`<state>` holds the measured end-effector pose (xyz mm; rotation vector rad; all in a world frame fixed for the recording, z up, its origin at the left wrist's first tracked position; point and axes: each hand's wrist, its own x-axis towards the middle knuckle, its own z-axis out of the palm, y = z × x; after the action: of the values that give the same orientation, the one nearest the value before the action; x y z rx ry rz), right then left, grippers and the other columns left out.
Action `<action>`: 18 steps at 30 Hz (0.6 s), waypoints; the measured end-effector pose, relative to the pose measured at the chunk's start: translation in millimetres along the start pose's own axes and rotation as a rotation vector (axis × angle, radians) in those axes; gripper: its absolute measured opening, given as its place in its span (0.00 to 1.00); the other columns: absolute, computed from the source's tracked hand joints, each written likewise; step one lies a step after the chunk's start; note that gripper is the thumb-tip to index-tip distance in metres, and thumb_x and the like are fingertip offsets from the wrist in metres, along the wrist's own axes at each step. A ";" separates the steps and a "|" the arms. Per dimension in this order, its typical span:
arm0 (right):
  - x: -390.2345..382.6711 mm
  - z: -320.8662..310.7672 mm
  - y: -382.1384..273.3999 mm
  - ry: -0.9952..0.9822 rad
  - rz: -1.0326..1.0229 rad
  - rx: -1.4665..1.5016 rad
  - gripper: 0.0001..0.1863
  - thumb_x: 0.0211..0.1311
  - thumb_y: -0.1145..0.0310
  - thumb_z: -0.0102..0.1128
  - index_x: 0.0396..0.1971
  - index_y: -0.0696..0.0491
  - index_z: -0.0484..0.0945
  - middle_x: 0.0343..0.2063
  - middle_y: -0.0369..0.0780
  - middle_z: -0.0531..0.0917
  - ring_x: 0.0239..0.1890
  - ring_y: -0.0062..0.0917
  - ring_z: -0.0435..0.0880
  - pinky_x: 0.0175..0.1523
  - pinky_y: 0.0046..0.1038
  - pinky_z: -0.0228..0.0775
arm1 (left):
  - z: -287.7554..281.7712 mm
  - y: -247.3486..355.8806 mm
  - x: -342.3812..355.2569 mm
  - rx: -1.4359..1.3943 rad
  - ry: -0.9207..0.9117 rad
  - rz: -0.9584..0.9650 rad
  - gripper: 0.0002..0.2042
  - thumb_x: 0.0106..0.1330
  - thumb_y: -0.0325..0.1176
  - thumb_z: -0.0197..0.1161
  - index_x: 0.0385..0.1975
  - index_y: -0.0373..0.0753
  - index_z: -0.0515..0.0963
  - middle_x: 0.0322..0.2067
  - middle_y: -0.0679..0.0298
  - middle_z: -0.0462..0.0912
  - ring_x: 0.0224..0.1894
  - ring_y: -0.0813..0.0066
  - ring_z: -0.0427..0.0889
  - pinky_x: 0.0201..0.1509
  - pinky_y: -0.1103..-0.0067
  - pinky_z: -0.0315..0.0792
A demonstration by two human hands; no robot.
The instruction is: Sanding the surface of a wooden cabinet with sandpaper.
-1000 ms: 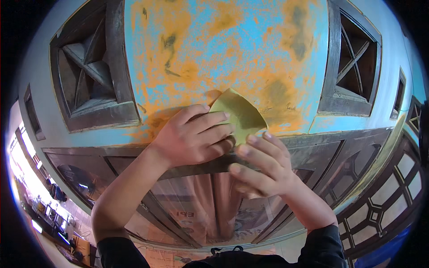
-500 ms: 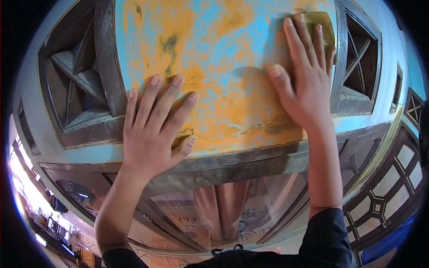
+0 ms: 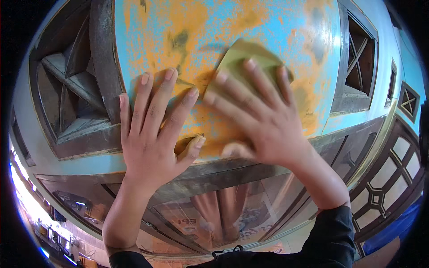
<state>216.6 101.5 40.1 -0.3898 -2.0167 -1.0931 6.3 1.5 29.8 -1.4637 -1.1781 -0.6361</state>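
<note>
My left hand (image 3: 154, 140) is open, its fingers spread on the blotchy orange and light blue wall panel (image 3: 196, 22), with nothing visible in them. My right hand (image 3: 261, 123), blurred by motion, lies open over an olive-yellow sheet (image 3: 243, 50), likely abrasive paper, its spread fingertips pressing it against the middle right of the panel. The palm hides the lower part of the sheet.
Dark wooden lattice vents (image 3: 73, 102) (image 3: 357, 62) flank the panel. Below runs a dark wooden beam (image 3: 201, 174) over glass panes with curtains (image 3: 221, 214) behind. A patterned wooden door (image 3: 391, 178) stands at right; a bright opening with clutter is at the lower left.
From gripping the sheet near centre, my left hand moved down-left onto the panel, fingers spread. My right hand took the sheet up to the upper right, then came back down-left with it.
</note>
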 end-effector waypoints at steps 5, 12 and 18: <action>3.7 -14.1 70.7 0.251 0.166 -0.070 0.38 0.62 0.37 0.44 0.65 0.46 0.65 0.68 0.42 0.63 0.71 0.46 0.54 0.72 0.51 0.38 | -2.1 3.7 3.4 -0.005 -0.017 0.051 0.31 0.65 0.57 0.50 0.62 0.43 0.68 0.67 0.54 0.61 0.71 0.47 0.54 0.71 0.51 0.42; 0.7 -7.8 4.5 -0.061 -0.027 0.044 0.34 0.61 0.33 0.43 0.62 0.36 0.71 0.68 0.42 0.63 0.70 0.46 0.58 0.72 0.50 0.41 | 0.6 0.1 -0.6 -0.049 0.006 -0.030 0.29 0.62 0.53 0.53 0.62 0.49 0.70 0.67 0.63 0.64 0.71 0.56 0.57 0.72 0.53 0.43; 5.9 -16.5 65.0 0.264 0.163 -0.047 0.34 0.62 0.39 0.46 0.62 0.44 0.70 0.67 0.48 0.62 0.70 0.49 0.56 0.71 0.50 0.42 | -3.4 3.1 3.8 -0.018 -0.008 0.018 0.32 0.65 0.56 0.51 0.63 0.41 0.67 0.68 0.55 0.61 0.72 0.49 0.52 0.71 0.51 0.41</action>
<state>259.2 125.3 86.6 -0.4037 -1.6999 -1.0346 11.2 -0.2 32.8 -1.4920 -1.1666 -0.6302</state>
